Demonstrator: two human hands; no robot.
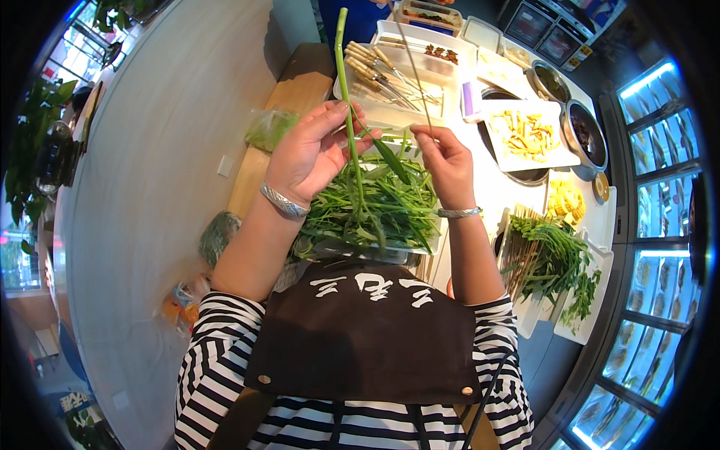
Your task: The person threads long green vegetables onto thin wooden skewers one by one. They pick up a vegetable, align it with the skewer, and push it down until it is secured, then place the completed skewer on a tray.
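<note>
In my left hand [306,149] is a long green stalk of leafy vegetable [341,62], probably water spinach, pinched between thumb and fingers. It stands nearly upright, with leaves hanging at its lower end. My right hand [450,163] grips a thin skewer [413,62] near its lower end; it points up and slightly left, apart from the stalk. One narrow leaf [392,161] hangs between the two hands. Below them lies a heap of the same greens [377,208] in a white tray [440,239]. Part of that tray is hidden by the greens and my apron.
Beyond the greens, a plastic container [444,84] holds several wooden-handled metal skewers [365,64]. To the right are a white tray of yellowish strips [526,135], a steel bowl [588,135], corn pieces [565,199] and skewered greens [554,247]. Bagged produce [270,129] sits left.
</note>
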